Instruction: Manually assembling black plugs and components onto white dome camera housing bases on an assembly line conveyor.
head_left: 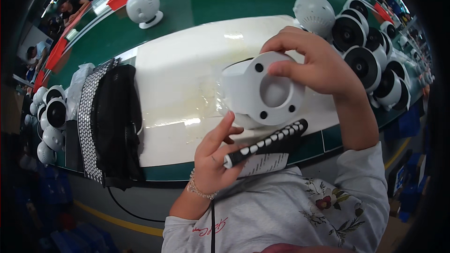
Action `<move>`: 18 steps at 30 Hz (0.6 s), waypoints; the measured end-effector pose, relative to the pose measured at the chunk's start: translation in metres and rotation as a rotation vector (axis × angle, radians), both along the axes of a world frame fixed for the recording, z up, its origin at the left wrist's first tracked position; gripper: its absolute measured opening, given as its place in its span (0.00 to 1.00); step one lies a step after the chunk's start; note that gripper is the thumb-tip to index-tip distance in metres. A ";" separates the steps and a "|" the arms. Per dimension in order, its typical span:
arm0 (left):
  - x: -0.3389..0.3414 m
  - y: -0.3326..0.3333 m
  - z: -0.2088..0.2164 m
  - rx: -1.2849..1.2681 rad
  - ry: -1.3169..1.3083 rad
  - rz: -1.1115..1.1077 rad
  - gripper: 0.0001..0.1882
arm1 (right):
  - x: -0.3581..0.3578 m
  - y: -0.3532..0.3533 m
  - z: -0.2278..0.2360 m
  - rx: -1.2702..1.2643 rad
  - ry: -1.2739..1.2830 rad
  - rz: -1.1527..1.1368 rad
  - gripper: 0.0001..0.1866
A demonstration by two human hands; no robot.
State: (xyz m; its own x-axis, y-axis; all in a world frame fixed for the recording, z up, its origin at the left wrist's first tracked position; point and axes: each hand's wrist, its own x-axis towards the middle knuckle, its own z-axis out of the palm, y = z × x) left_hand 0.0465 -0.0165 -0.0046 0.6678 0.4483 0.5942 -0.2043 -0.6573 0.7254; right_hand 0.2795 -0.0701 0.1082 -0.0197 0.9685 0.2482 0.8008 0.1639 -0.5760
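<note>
A white plastic device with a round base (296, 94) lies base up on the white work sheet. Several black round pads sit around the base's rim. My right hand (304, 61) grips the device from the far right, fingers over its side and thumb pressed on the rim. A black curled strip (281, 136) with a row of white round spots is held in my left hand (218, 154), closed about its near end. That hand's index finger points up beside the device. A printed paper (265, 164) shows under the strip. What lies beneath my right thumb is hidden.
White work sheet (173, 75) covers part of the green table. Left of it lie a black-and-white perforated sheet (93, 122) and crumpled black material (117, 122). White round fans (363, 65) crowd the right, more (54, 112) the left. One white device (143, 8) stands far back.
</note>
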 end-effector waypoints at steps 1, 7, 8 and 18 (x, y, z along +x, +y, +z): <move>-0.006 0.003 0.000 0.018 0.020 0.013 0.10 | 0.004 0.010 -0.005 0.020 0.151 -0.045 0.14; -0.036 0.017 -0.002 -0.065 -0.041 0.062 0.10 | 0.039 0.092 0.000 0.145 0.199 -0.267 0.15; -0.040 0.018 -0.003 -0.073 -0.027 0.075 0.10 | 0.044 0.115 -0.008 0.220 0.034 -0.318 0.15; -0.073 0.030 -0.010 -0.228 0.016 0.196 0.10 | 0.108 0.218 -0.134 0.087 -0.892 -0.552 0.06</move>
State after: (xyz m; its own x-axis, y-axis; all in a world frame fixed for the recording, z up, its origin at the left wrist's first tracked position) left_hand -0.0261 0.0133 -0.0146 0.5640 0.6900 0.4537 -0.0773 -0.5029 0.8609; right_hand 0.3871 0.1475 -0.0254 0.2094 0.8783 0.4298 0.9048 -0.3408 0.2554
